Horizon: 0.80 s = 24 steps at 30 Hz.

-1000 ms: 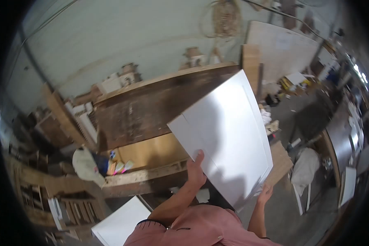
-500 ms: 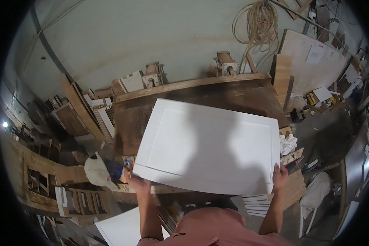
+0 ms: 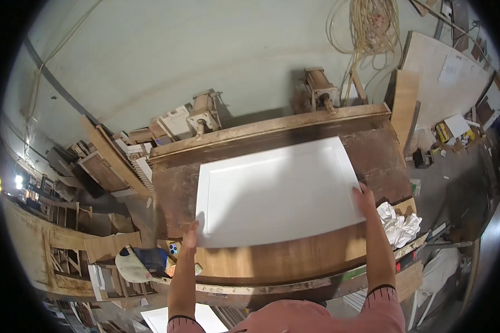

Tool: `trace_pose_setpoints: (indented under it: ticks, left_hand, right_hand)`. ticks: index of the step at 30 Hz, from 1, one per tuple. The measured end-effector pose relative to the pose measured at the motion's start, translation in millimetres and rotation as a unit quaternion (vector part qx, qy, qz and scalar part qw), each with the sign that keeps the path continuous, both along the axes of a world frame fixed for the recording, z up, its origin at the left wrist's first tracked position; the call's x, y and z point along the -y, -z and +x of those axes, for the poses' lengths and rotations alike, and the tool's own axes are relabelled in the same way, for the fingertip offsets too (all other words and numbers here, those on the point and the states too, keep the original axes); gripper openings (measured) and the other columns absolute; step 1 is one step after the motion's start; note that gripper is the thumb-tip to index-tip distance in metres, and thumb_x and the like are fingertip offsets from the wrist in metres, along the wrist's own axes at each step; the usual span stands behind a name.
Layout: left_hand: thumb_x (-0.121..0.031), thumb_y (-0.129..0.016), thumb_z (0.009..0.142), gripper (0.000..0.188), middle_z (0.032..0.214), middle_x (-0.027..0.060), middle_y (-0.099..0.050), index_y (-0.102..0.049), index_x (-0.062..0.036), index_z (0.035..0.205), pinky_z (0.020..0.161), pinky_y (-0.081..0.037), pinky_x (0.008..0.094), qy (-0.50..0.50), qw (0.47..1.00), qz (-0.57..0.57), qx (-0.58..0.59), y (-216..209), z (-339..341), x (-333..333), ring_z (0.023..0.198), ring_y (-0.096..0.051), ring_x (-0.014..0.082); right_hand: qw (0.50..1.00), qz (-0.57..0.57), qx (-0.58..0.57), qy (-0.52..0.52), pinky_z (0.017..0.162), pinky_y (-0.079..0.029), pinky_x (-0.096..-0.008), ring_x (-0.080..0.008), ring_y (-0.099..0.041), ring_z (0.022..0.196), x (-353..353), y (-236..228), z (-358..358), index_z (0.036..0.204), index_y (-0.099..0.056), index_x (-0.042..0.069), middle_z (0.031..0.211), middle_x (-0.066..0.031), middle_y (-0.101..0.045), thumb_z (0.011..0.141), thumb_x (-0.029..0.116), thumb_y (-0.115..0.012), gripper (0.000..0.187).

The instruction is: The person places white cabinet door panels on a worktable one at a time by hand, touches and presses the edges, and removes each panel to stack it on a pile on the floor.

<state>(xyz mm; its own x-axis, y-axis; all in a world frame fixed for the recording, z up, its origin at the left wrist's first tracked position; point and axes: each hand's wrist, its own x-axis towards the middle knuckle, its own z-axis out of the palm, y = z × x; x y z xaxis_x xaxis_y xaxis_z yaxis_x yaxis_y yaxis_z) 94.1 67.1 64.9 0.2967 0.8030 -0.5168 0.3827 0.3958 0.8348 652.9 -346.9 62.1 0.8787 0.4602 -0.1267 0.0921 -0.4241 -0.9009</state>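
A white rectangular panel with a raised border, like a cabinet door, spans the middle of the brown workbench. My left hand is closed on its near left corner. At its right edge, my right hand grips it, fingers partly hidden from view. Whether the panel rests fully on the bench or hovers just above it, I cannot tell. Between the panel and the bench's near edge shows a wood-grain board.
Along the bench's far side runs a wooden rail with two cylinder clamps behind it. A cap and a phone lie at the near left, crumpled white paper at the right. Another white panel stands below.
The white panel has moved away from me onto the bench and turned, its right end now farther back. Both hands moved with it, uncovering the wood-grain board.
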Motion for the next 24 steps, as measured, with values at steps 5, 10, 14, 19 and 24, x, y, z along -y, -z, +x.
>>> trace_pose_setpoints:
  ticks: [5,10,14,19,24]
  left_hand:
    - [-0.05,-0.059,0.092,0.068,0.142,0.0219,-0.051,-0.051,-0.0051,0.142,0.115,-0.029,0.0428,0.143,0.955,0.134,-0.221,14,72,-36,0.137,-0.041,0.0363]
    - [-0.057,-0.066,0.083,0.082,0.147,0.0271,-0.039,-0.039,-0.0199,0.151,0.112,-0.032,0.0533,0.065,0.848,0.258,-0.458,28,120,7,0.137,-0.033,0.0457]
    - [-0.05,-0.07,0.081,0.078,0.138,0.0255,-0.043,-0.04,-0.0246,0.149,0.11,-0.034,0.053,0.079,0.855,0.292,-0.42,9,101,47,0.131,-0.039,0.0445]
    - [-0.042,-0.071,0.082,0.072,0.136,0.0227,-0.046,-0.044,-0.0235,0.146,0.108,-0.037,0.0524,0.101,0.884,0.266,-0.37,1,102,30,0.13,-0.041,0.0427]
    - [-0.041,-0.067,0.086,0.066,0.134,0.0171,-0.05,-0.046,-0.0231,0.146,0.104,-0.036,0.0576,0.138,0.842,0.357,-0.379,16,137,-28,0.127,-0.044,0.0402]
  right_hand:
    - [0.972,-0.189,0.128,0.05,0.101,-0.044,-0.0415,-0.0329,-0.06,0.112,-50,0,21,0.124,-0.067,0.01,0.116,-0.016,-0.067,0.085,0.031,-0.07,0.045]
    - [0.933,-0.229,0.271,0.053,0.106,-0.041,-0.0448,-0.0348,-0.055,0.12,-61,18,-6,0.129,-0.062,0.01,0.124,-0.016,-0.062,0.08,0.03,-0.074,0.054]
    - [0.947,-0.218,0.234,0.043,0.104,-0.042,-0.0454,-0.035,-0.055,0.118,-21,29,-18,0.128,-0.062,0.007,0.123,-0.0175,-0.062,0.078,0.02,-0.075,0.054]
    - [0.956,-0.203,0.211,0.023,0.099,-0.046,-0.0475,-0.0386,-0.057,0.114,-11,17,-5,0.127,-0.061,0.005,0.118,-0.019,-0.064,0.075,0.019,-0.077,0.057]
    - [0.963,-0.173,0.208,-0.002,0.102,-0.044,-0.0465,-0.0388,-0.056,0.115,-51,13,42,0.129,-0.061,0.008,0.118,-0.0195,-0.064,0.074,0.023,-0.08,0.059]
